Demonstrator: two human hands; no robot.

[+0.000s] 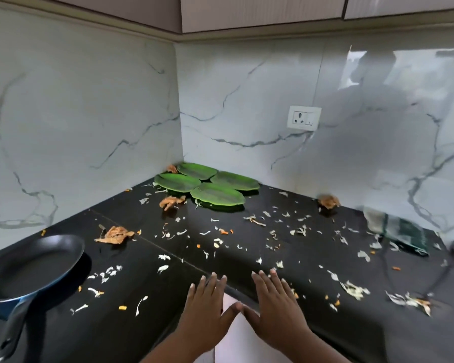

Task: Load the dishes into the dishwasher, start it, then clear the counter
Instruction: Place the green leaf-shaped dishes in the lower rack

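Several green leaf-shaped plates (207, 183) lie together in the far corner of the black counter (247, 247). A dark frying pan (30, 265) with a blue underside sits at the left, its handle pointing toward me. My left hand (205, 307) and my right hand (275, 307) are held flat, side by side, at the counter's front inner corner, fingers straight and thumbs nearly touching. Neither hand holds anything. Whether the palms touch the counter is unclear.
White and orange vegetable scraps (220, 237) are scattered over the counter, with brown peel clumps (115, 235) near the pan and plates. A dark green cloth (401, 231) lies at the right. A wall socket (304, 118) sits on the marble backsplash. Cabinets hang above.
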